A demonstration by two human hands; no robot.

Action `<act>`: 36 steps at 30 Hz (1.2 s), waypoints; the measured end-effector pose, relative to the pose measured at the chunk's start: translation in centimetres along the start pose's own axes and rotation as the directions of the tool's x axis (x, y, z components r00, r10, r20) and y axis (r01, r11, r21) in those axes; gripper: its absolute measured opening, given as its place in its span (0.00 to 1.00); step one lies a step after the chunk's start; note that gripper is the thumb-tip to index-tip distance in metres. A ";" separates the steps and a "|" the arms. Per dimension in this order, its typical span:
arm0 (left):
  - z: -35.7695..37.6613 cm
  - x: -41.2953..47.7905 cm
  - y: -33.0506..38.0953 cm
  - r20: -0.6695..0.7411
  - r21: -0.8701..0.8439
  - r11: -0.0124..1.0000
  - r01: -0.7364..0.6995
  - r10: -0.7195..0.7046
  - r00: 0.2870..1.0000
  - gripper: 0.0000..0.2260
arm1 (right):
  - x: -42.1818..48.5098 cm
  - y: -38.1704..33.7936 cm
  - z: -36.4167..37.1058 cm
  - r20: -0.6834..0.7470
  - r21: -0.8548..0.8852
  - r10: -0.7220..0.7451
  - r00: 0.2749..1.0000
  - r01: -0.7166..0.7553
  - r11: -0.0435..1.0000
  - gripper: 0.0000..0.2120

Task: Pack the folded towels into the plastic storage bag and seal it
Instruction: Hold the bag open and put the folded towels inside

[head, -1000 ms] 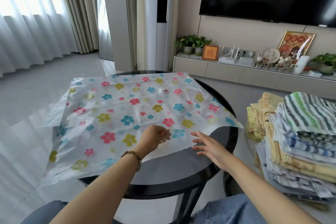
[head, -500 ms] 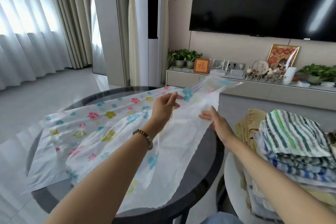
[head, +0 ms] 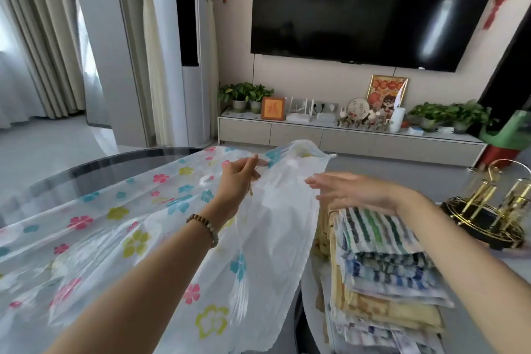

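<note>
The left hand (head: 238,178) pinches the raised edge of the flower-printed plastic storage bag (head: 138,241), which drapes from there down across the round black glass table (head: 94,165). Just beside the table, to its right, sits the stack of folded striped towels (head: 382,264). The right hand (head: 356,192) lies flat on top of that stack, fingers spread, gripping nothing.

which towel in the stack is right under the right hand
The green-and-white striped towel on top of the stack, directly below the open right hand. The blue patterned and yellow ones lie lower down.
</note>
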State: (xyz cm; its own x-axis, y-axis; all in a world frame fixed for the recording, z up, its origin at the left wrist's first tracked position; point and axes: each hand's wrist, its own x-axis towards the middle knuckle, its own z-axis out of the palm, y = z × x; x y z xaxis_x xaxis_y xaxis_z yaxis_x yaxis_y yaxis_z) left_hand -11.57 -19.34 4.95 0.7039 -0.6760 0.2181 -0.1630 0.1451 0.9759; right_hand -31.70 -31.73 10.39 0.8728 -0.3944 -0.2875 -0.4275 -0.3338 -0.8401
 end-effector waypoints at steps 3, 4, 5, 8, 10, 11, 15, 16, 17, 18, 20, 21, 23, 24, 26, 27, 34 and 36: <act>1.3 0.0 -0.5 0.008 0.009 1.000 0.009 -0.009 1.000 0.13 | -1.6 0.6 -4.5 -0.243 -0.129 -0.065 0.968 0.034 0.991 0.43; 1.6 0.0 -0.5 0.009 0.013 1.000 0.011 -0.011 1.000 0.13 | -1.9 1.4 -5.8 -0.329 -0.176 -0.051 0.943 -0.008 0.984 0.41; 1.9 0.0 -0.6 0.013 0.019 1.000 0.014 -0.014 1.000 0.13 | -2.2 2.4 -7.0 -0.382 -0.214 -0.007 0.924 -0.081 0.973 0.42; 2.4 -0.2 -0.8 0.037 0.028 0.999 0.033 -0.034 0.999 0.14 | -3.1 5.0 -8.3 -0.349 -0.292 0.184 0.919 -0.293 0.910 0.53; 2.6 -0.4 -1.0 0.051 0.041 0.998 0.045 -0.047 0.998 0.13 | -3.3 5.9 -8.2 -0.275 -0.303 0.238 0.932 -0.319 0.898 0.62; 2.7 -0.5 -1.1 0.054 0.048 0.998 0.048 -0.051 0.997 0.13 | -3.3 6.1 -8.1 -0.251 -0.311 0.250 0.935 -0.323 0.894 0.65; 2.6 -0.7 -1.8 0.047 0.058 0.996 0.068 -0.071 0.996 0.13 | -3.0 5.7 -7.9 -0.241 -0.387 0.272 0.931 -0.350 0.853 0.70; 2.5 -0.8 -1.9 0.048 0.058 0.996 0.074 -0.076 0.996 0.13 | -2.9 5.5 -7.9 -0.246 -0.404 0.270 0.931 -0.352 0.844 0.67; 2.3 -0.8 -2.0 0.052 0.060 0.995 0.079 -0.082 0.995 0.13 | -2.9 5.3 -8.0 -0.255 -0.414 0.262 0.931 -0.350 0.840 0.64; 2.2 -0.8 -2.1 0.059 0.066 0.994 0.083 -0.087 0.994 0.13 | -2.9 5.1 -8.1 -0.252 -0.419 0.257 0.933 -0.345 0.840 0.62; 1.8 -0.8 -2.2 0.073 0.080 0.993 0.089 -0.095 0.993 0.13 | -3.0 4.8 -8.3 -0.247 -0.436 0.243 0.938 -0.332 0.836 0.55; 1.7 -0.9 -2.2 0.078 0.086 0.992 0.093 -0.099 0.992 0.13 | -3.1 4.8 -8.4 -0.252 -0.433 0.235 0.939 -0.327 0.840 0.49; 1.5 -1.1 -2.2 0.082 0.087 0.991 0.098 -0.105 0.991 0.13 | -3.1 4.7 -8.5 -0.254 -0.376 0.229 0.940 -0.314 0.872 0.42; 1.4 -1.2 -2.2 0.083 0.085 0.992 0.098 -0.105 0.991 0.13 | -3.2 4.7 -8.5 -0.259 -0.350 0.228 0.938 -0.312 0.884 0.43; 1.2 -1.4 -2.2 0.084 0.082 0.992 0.099 -0.106 0.991 0.13 | -2.9 4.9 -8.5 -0.228 -0.285 0.230 0.946 -0.291 0.913 0.40; 1.2 -1.5 -2.2 0.083 0.081 0.992 0.102 -0.108 0.991 0.13 | -2.8 5.0 -8.3 -0.196 -0.239 0.234 0.952 -0.277 0.931 0.35; 0.4 -2.1 -1.9 0.083 0.097 0.990 0.105 -0.113 0.990 0.13 | -3.1 4.7 -7.0 -0.306 -0.223 0.231 0.923 -0.306 0.926 0.62; 0.1 -2.2 -1.8 0.081 0.108 0.989 0.104 -0.114 0.990 0.13 | -3.2 4.3 -6.8 -0.305 -0.225 0.222 0.926 -0.296 0.928 0.63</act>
State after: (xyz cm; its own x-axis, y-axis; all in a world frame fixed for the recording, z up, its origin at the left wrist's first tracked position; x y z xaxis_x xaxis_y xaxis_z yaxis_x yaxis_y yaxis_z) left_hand -12.90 -18.22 2.71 0.6594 -0.7445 0.1045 -0.1625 -0.0054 0.9867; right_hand -37.94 -37.71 10.76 0.6420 -0.7002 -0.3122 -0.7082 -0.3856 -0.5914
